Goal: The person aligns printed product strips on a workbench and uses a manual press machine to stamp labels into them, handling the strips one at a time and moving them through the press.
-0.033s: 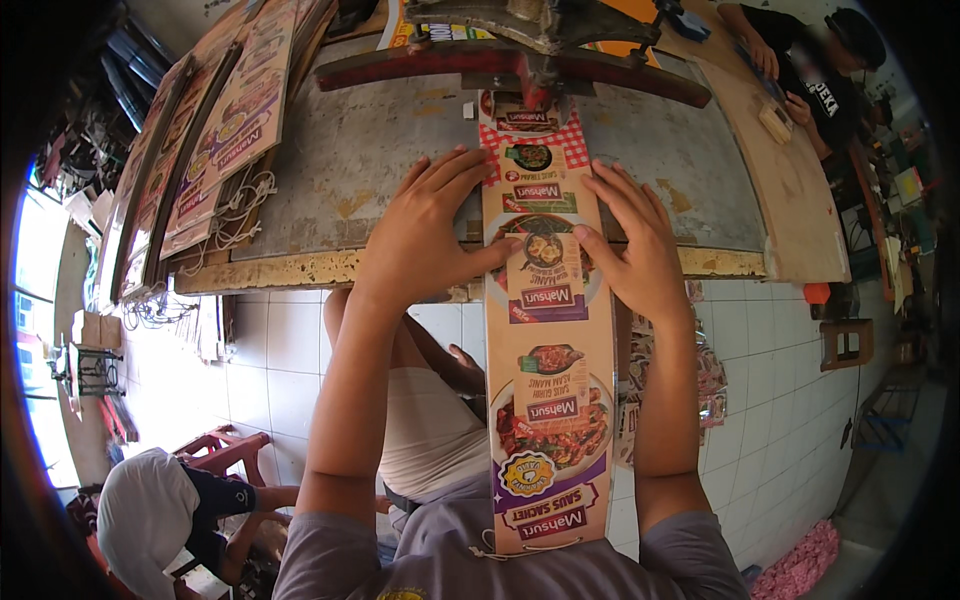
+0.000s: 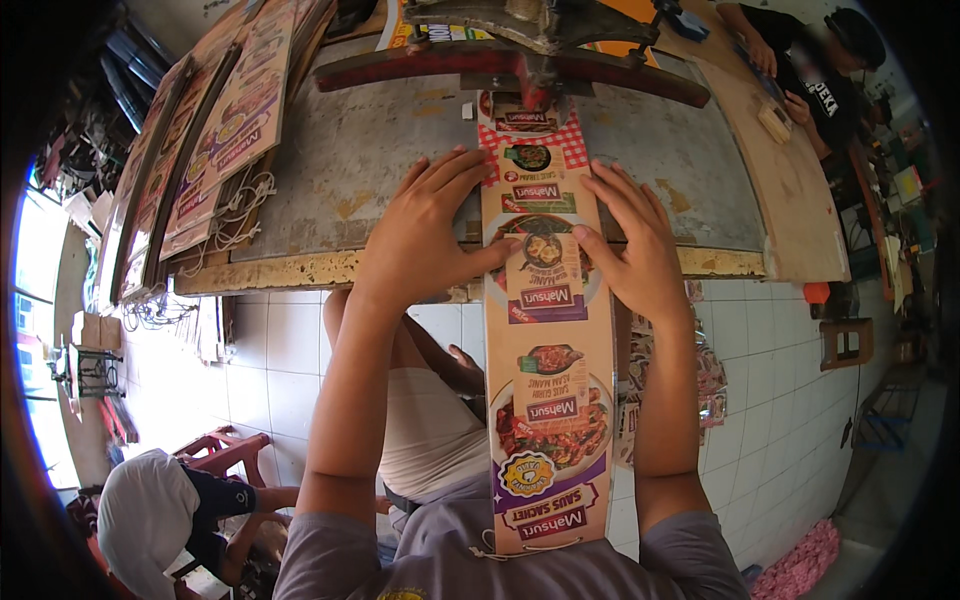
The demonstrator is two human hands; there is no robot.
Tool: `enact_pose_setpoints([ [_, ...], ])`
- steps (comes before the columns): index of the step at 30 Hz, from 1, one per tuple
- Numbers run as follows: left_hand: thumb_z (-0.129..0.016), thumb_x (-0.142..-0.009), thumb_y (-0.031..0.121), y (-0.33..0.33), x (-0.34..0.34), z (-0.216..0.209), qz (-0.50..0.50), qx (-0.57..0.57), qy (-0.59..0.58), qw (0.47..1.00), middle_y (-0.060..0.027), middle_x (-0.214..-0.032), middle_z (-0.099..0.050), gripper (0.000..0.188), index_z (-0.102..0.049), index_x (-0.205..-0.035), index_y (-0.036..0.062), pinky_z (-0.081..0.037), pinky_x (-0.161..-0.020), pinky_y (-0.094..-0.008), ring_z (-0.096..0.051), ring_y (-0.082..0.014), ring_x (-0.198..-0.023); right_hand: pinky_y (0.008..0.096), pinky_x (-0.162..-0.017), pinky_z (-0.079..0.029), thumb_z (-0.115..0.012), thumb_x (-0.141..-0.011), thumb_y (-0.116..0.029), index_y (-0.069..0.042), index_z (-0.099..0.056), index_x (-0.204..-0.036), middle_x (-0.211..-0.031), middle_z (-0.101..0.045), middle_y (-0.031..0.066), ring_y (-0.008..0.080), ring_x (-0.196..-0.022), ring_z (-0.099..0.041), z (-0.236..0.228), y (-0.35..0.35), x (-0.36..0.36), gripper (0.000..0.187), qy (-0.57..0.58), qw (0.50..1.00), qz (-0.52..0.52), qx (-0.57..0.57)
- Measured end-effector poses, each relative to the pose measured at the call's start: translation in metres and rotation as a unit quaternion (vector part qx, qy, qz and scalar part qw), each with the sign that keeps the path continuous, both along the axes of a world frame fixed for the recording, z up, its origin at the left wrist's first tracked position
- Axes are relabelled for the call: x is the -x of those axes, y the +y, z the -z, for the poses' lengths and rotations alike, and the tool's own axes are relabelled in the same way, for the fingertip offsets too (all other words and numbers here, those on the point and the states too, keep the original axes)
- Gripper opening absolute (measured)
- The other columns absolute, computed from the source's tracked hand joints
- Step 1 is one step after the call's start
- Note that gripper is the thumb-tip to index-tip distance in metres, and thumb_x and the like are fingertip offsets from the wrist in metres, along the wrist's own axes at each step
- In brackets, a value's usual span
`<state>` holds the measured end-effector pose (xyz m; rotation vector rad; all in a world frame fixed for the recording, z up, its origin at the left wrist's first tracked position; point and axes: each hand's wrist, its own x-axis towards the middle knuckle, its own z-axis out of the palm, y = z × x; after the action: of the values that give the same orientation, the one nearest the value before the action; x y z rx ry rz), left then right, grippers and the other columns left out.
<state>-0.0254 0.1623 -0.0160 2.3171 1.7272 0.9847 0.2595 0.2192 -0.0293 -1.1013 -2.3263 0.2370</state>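
A long printed cardboard display strip point(image 2: 502, 350) lies lengthwise before me, its far part on the metal-topped table and its near part reaching past the edge to my chest. It carries pictures of food dishes; a thin white string point(image 2: 488, 546) runs through its near end. My left hand point(image 2: 425, 225) rests along the left edge with fingers stretched out, thumb on the strip's face. On the opposite edge lies my right hand point(image 2: 632, 240), fingers extended, thumb also on the face. The strip's far end sits under the red bar point(image 2: 430, 68) of a press.
Stacked printed strips with strings point(image 2: 215, 160) lean at the table's left. The table's yellowed front edge point(image 2: 420, 276) runs across below my hands. A wooden board point(image 2: 790, 190) lies at right, near a person in black point(image 2: 810, 80). Another person in a white head covering point(image 2: 145, 510) sits lower left.
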Motion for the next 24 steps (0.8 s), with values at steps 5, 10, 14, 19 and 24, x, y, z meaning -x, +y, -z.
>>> enact_pose_setpoints([
  [5,-0.09,-0.08,0.042,-0.0004,-0.0004,-0.0012,0.002,-0.001,0.001,1.0,-0.0158,-0.153,-0.065,0.08,-0.066,-0.144,0.0005,-0.035,-0.13,-0.0553,-0.053,-0.034,-0.151,0.0534,-0.132,-0.028,-0.072,-0.104,-0.04,-0.01,-0.063,-0.151,-0.164,-0.054,0.0109,0.0312,-0.157,-0.044,-0.0001,0.0003,-0.0008,0.057,0.002,1.0,0.001,0.0],
  [10,-0.09,-0.079,0.041,-0.0005,0.0,-0.0007,0.001,0.0,0.003,1.0,-0.0159,-0.153,-0.065,0.08,-0.066,-0.144,-0.0006,-0.035,-0.13,-0.0555,-0.054,-0.0344,-0.15,0.0536,-0.132,-0.028,-0.072,-0.104,-0.041,-0.01,-0.063,-0.151,-0.164,-0.055,0.0113,0.0315,-0.157,-0.045,-0.003,-0.0009,0.0003,0.058,0.009,1.0,0.0,0.001],
  [14,-0.091,-0.079,0.04,0.0007,0.0003,-0.0007,0.005,0.001,0.0,1.0,-0.0157,-0.152,-0.065,0.079,-0.067,-0.142,-0.001,-0.036,-0.129,-0.0558,-0.054,-0.0345,-0.15,0.0539,-0.131,-0.028,-0.073,-0.103,-0.04,-0.009,-0.063,-0.151,-0.164,-0.055,0.0124,0.0323,-0.157,-0.045,-0.0013,-0.0006,-0.0001,0.058,0.009,1.0,-0.001,-0.001],
  [19,-0.091,-0.078,0.039,0.0018,-0.0006,-0.0026,0.003,0.001,0.002,1.0,-0.0149,-0.151,-0.066,0.078,-0.068,-0.141,-0.0013,-0.037,-0.128,-0.0554,-0.054,-0.0351,-0.15,0.0539,-0.131,-0.029,-0.074,-0.103,-0.039,-0.009,-0.063,-0.151,-0.163,-0.055,0.0132,0.0331,-0.156,-0.045,0.0003,0.0002,-0.0007,0.058,0.01,1.0,0.001,-0.002],
  [24,-0.091,-0.077,0.038,0.0002,0.0,-0.0023,0.001,0.004,0.0,1.0,-0.0152,-0.151,-0.066,0.078,-0.068,-0.14,-0.0014,-0.038,-0.128,-0.0552,-0.054,-0.036,-0.149,0.0536,-0.132,-0.028,-0.073,-0.103,-0.039,-0.009,-0.063,-0.15,-0.164,-0.054,0.0136,0.0325,-0.156,-0.045,-0.0033,-0.0018,0.0013,0.057,0.008,1.0,-0.001,0.003],
])
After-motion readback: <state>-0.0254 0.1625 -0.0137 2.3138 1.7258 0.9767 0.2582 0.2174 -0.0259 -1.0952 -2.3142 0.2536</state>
